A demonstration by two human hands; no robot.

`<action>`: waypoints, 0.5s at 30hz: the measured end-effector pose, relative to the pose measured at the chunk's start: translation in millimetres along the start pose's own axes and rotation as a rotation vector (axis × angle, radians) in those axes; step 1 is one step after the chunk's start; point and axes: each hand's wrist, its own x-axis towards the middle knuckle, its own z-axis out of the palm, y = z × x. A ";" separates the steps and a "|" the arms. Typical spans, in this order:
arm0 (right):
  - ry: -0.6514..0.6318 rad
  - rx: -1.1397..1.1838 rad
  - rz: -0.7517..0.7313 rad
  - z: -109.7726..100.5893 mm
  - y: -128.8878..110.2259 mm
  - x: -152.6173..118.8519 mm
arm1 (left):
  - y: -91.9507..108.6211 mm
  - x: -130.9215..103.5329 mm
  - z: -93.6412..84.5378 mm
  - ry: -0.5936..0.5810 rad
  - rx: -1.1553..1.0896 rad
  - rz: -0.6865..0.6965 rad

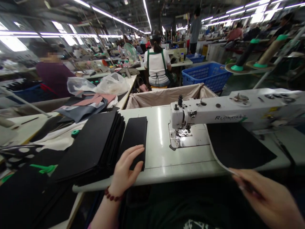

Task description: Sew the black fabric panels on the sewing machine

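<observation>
My left hand (128,167), with a beaded bracelet at the wrist, rests with fingers apart on a narrow stack of black pieces (134,133). Beside it on the left lies a taller stack of larger black panels (88,143). My right hand (264,190) is closed at the near edge of a black panel (238,144) with a pale edge, which lies under the arm of the white sewing machine (202,111). Something dark and blurred also shows within the right hand's fingers. The needle area (183,132) is left of that panel.
Thread cones (245,54) stand at the upper right. Beyond the table (157,159) are a cloth-lined bin (166,93) and a blue basket (206,74). A seated person (157,63) is ahead, another at the left. Grey and pink fabric (90,103) lies at the left.
</observation>
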 end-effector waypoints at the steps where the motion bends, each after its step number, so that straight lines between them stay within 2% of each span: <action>1: -0.105 0.080 -0.097 9.7 -23.5 8.0 | 13.6 8.2 20.9 -0.073 -0.069 0.028; 4: -0.477 0.309 -0.224 49.8 -83.0 31.3 | 51.4 25.5 88.5 -0.366 -0.198 0.155; 6: -0.595 0.451 -0.246 74.1 -105.2 42.6 | 64.9 26.3 129.7 -0.539 -0.196 0.262; 8: -0.679 0.624 -0.248 88.5 -110.5 51.1 | 63.9 18.9 157.8 -0.629 -0.124 0.359; 9: -0.699 0.699 -0.234 92.0 -107.2 55.5 | 58.6 13.6 164.9 -0.638 -0.068 0.355; 11: -0.662 0.772 -0.168 95.6 -91.1 67.0 | 42.5 3.1 165.0 -0.617 0.047 0.281; 13: -0.520 0.696 -0.071 101.2 -66.6 83.5 | 25.9 -3.6 152.5 -0.549 0.143 0.144; 15: -0.371 0.492 -0.006 113.5 -40.2 102.7 | 14.3 -4.4 137.7 -0.484 0.212 0.032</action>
